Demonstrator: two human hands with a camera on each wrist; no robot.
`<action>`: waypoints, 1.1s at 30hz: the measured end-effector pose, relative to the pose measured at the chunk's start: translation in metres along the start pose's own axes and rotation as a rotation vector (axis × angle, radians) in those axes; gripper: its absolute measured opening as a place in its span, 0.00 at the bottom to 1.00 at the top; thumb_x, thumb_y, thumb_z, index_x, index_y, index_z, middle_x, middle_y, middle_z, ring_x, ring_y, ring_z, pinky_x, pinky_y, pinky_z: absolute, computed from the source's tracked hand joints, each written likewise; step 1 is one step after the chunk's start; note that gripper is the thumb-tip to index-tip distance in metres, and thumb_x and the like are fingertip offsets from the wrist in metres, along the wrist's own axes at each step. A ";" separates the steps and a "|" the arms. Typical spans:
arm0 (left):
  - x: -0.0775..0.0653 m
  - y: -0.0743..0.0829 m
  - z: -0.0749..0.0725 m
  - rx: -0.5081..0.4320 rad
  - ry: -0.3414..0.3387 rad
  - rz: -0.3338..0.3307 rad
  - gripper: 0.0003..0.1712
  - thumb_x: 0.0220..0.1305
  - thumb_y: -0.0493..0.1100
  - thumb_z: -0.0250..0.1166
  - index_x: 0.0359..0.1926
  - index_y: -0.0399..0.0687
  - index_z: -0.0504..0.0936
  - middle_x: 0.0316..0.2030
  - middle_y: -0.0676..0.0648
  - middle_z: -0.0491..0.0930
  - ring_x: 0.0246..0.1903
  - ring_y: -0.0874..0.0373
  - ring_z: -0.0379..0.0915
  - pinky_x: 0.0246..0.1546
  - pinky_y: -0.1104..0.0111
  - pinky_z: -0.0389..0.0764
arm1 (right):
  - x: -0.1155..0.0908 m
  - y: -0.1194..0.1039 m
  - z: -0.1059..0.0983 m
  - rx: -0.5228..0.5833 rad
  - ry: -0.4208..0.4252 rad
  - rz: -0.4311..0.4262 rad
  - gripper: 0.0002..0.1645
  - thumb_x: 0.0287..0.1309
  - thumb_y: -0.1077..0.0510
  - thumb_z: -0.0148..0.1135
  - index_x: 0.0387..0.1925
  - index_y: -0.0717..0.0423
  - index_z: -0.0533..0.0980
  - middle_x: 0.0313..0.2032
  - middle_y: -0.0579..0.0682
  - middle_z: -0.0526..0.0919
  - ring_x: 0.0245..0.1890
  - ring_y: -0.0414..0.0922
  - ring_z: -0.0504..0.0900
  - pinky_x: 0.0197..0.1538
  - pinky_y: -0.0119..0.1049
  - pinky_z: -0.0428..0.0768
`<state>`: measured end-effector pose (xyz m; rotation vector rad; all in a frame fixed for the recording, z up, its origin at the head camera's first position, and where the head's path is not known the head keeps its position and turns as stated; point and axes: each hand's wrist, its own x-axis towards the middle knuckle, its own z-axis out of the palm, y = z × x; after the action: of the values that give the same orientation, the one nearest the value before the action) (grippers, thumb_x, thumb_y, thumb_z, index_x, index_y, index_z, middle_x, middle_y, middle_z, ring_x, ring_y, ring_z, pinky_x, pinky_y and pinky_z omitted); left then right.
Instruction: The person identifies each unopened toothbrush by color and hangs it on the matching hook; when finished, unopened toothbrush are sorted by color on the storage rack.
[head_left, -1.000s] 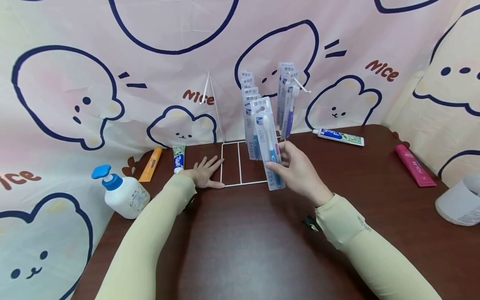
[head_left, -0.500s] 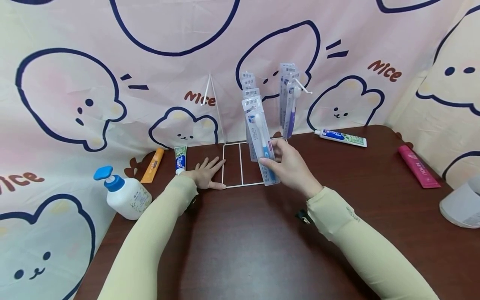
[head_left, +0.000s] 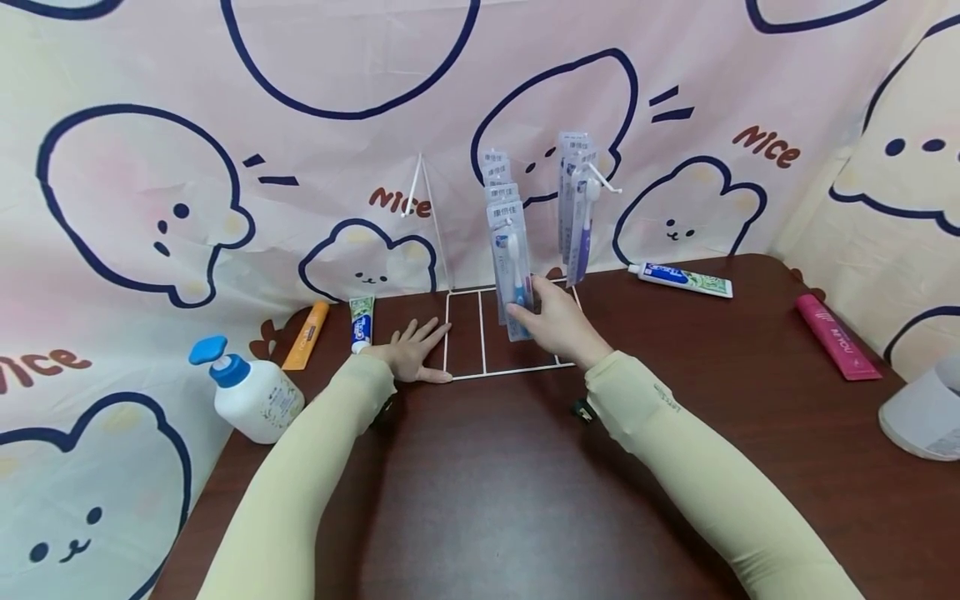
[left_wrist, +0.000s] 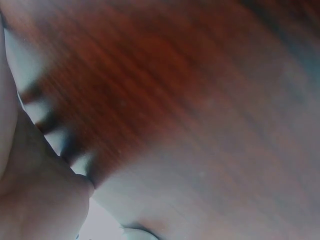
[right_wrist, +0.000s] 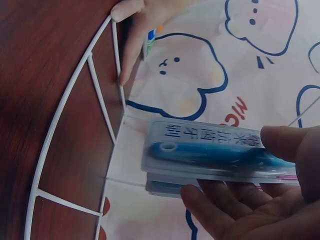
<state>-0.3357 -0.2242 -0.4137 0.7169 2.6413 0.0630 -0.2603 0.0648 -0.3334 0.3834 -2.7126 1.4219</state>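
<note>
My right hand (head_left: 561,321) pinches a packaged blue toothbrush (head_left: 516,279) by its lower edge, thumb in front and fingers behind. In the right wrist view the blue handle (right_wrist: 215,154) shows through the clear pack, with another pack (right_wrist: 167,186) just behind it. That pack stands at the front of a row of hanging toothbrush packs (head_left: 495,171) on a white wire rack (head_left: 483,333). Spread flat on the table, my left hand (head_left: 411,352) touches the left side of the rack's base. Purple toothbrush packs (head_left: 581,217) hang from the right hook.
A white pump bottle (head_left: 258,400), an orange tube (head_left: 306,335) and a toothpaste tube (head_left: 362,323) stand or lie at left. Another toothpaste tube (head_left: 684,279), a pink tube (head_left: 836,337) and a white cylindrical container (head_left: 926,412) are at right. A bare hook (head_left: 412,187) rises at the rack's left.
My right hand has moved left and away from me with the toothbrush pack, which now lines up with the front of the hanging row. My left hand has stayed on the rack base.
</note>
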 end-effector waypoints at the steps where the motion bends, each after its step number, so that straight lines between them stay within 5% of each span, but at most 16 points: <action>1: 0.000 -0.001 0.001 0.001 -0.001 0.001 0.59 0.50 0.77 0.50 0.72 0.59 0.32 0.71 0.45 0.29 0.67 0.39 0.23 0.60 0.41 0.38 | 0.002 0.001 0.001 -0.012 -0.001 0.002 0.28 0.60 0.48 0.57 0.60 0.52 0.64 0.52 0.53 0.75 0.46 0.47 0.77 0.47 0.45 0.75; 19: 0.000 -0.012 -0.004 0.001 -0.006 -0.030 0.59 0.51 0.75 0.52 0.72 0.59 0.33 0.71 0.45 0.30 0.67 0.38 0.24 0.59 0.39 0.40 | 0.003 0.025 0.001 -0.087 -0.085 0.021 0.25 0.58 0.44 0.59 0.52 0.50 0.67 0.46 0.50 0.76 0.44 0.46 0.76 0.46 0.44 0.74; 27: 0.002 -0.017 -0.003 -0.018 -0.075 -0.029 0.59 0.51 0.75 0.52 0.72 0.56 0.31 0.71 0.44 0.29 0.67 0.38 0.25 0.59 0.39 0.41 | -0.019 0.045 -0.028 -0.230 -0.133 0.068 0.28 0.57 0.40 0.58 0.54 0.49 0.66 0.45 0.52 0.75 0.42 0.49 0.74 0.46 0.46 0.72; 33: -0.004 -0.017 -0.006 -0.186 -0.110 -0.040 0.63 0.47 0.76 0.55 0.72 0.57 0.30 0.71 0.48 0.28 0.68 0.43 0.23 0.61 0.43 0.40 | -0.040 0.056 -0.067 -0.311 -0.125 0.064 0.32 0.56 0.36 0.56 0.55 0.50 0.66 0.49 0.56 0.73 0.47 0.53 0.73 0.50 0.51 0.70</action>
<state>-0.3426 -0.2404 -0.4093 0.5876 2.5030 0.2471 -0.2396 0.1572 -0.3463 0.3783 -3.0058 0.9913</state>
